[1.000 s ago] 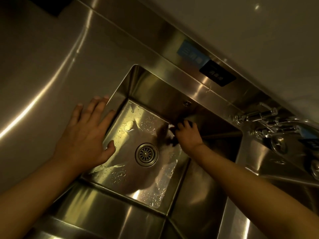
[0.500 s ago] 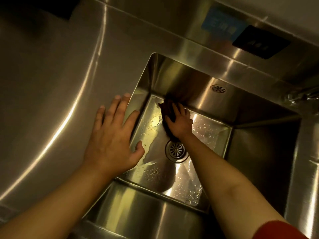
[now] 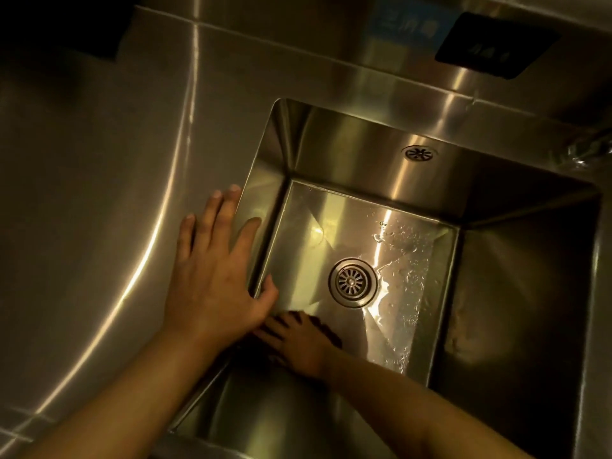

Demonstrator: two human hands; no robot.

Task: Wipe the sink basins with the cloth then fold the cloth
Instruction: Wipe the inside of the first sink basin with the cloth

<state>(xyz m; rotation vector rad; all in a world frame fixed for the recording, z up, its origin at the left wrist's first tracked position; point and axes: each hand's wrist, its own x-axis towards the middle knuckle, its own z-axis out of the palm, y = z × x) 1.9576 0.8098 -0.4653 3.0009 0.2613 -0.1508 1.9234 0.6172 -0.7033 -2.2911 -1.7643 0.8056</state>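
while the left hand (image 3: 212, 279) lies flat on the rim, the right hand's (image 3: 294, 342) spread fingers press the cloth (image 3: 328, 331) underneath.

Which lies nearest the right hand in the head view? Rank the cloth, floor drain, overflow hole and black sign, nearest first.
1. cloth: under the right hand, near-left of the floor.
2. floor drain: basin centre.
3. overflow hole: far wall.
4. black sign: backsplash above.

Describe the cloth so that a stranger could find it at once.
Look into the steel sink basin, on its floor nearer than the round drain. Under the right hand lies the cloth, the only dark, soft thing among shiny metal.
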